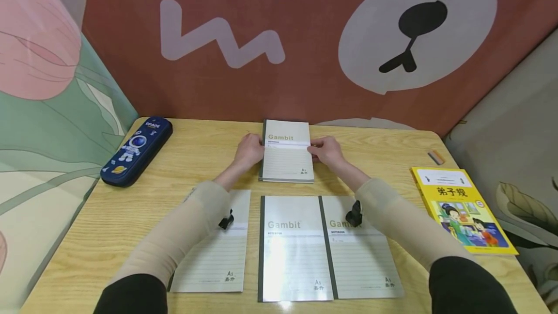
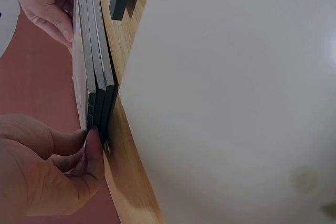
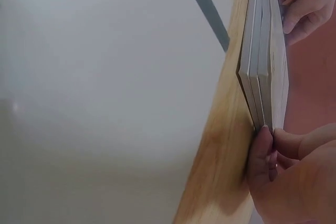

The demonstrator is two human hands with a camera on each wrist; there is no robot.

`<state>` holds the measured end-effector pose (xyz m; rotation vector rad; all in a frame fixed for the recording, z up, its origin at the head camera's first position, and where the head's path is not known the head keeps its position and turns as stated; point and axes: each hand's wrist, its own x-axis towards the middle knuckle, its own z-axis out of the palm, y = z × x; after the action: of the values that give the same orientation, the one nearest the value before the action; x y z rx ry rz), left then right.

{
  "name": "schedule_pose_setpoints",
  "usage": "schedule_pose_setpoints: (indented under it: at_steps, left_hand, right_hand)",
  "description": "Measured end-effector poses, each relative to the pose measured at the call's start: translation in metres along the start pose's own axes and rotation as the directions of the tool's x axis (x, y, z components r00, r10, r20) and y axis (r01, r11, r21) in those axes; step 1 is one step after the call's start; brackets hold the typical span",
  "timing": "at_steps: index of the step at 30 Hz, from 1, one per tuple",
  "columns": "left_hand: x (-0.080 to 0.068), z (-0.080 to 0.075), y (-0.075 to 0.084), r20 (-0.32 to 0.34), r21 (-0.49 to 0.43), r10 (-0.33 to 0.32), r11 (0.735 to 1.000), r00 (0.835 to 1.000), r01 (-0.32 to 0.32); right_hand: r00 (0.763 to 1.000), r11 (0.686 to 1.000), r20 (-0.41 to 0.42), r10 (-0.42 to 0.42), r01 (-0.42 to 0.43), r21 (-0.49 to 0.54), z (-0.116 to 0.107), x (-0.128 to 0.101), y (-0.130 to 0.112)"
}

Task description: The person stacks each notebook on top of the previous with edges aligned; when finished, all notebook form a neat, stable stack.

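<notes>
At the far middle of the table is a stack of three notebooks (image 1: 287, 164), pale covers lettered "Gambit" and dark spines on the left. My left hand (image 1: 250, 150) grips the stack at its spine side, thumb and forefinger at the edge in the left wrist view (image 2: 58, 166). Opposite it, my right hand (image 1: 328, 151) pinches the right page edge, its thumb over the cover. The right wrist view shows the layered page edges (image 3: 257, 77) right at the fingertips. Nearer me lie two more notebooks (image 1: 296, 251) (image 1: 364, 265) side by side; a left notebook (image 1: 218, 260) is partly covered by my sleeve.
A dark blue pencil case (image 1: 137, 151) with an astronaut lies at the table's left edge. On the right is a yellow book (image 1: 464, 212), with a small eraser-like block (image 1: 436, 157) behind it. A red-brown patterned backdrop (image 1: 305, 91) rises behind the table.
</notes>
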<state>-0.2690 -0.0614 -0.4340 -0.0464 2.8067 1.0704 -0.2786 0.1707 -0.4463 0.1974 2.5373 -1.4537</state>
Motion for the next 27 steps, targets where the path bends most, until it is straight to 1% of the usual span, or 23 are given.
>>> schedule_pose_setpoints:
  at_steps: [8, 14, 17, 21, 23, 27]
  left_hand:
    - [-0.0014, -0.0016, 0.0005, 0.004, 0.017, 0.01, 1.0, 1.0, -0.01]
    - [-0.0007, -0.0027, 0.0023, 0.003, 0.096, 0.015, 0.995, 1.0, -0.015]
    - [-0.0002, -0.0024, 0.0045, 0.008, 0.132, 0.008, 0.991, 1.0, -0.009]
    - [0.0005, -0.0023, 0.0068, 0.01, 0.176, 0.004, 0.984, 1.0, -0.006]
    - [0.001, -0.0028, 0.007, 0.009, 0.191, 0.005, 0.982, 1.0, -0.007]
    - [0.0016, -0.0058, 0.0065, 0.01, 0.177, -0.009, 0.984, 1.0, 0.007]
  right_hand:
    - [0.999, 0.999, -0.016, -0.033, 0.033, -0.018, 0.0008, -0.0006, 0.0042]
    - [0.999, 0.996, -0.036, -0.036, 0.033, -0.082, 0.0023, 0.0002, 0.0062]
    - [0.998, 0.991, -0.043, -0.051, 0.045, -0.127, 0.0031, -0.0003, 0.0067]
    - [0.997, 0.982, -0.032, -0.073, 0.066, -0.174, 0.0032, -0.0011, 0.0058]
    - [0.997, 0.984, -0.012, -0.071, 0.068, -0.162, 0.0024, -0.0009, 0.0052]
    - [0.998, 0.995, 0.044, -0.043, 0.047, -0.085, -0.0035, -0.0013, 0.0037]
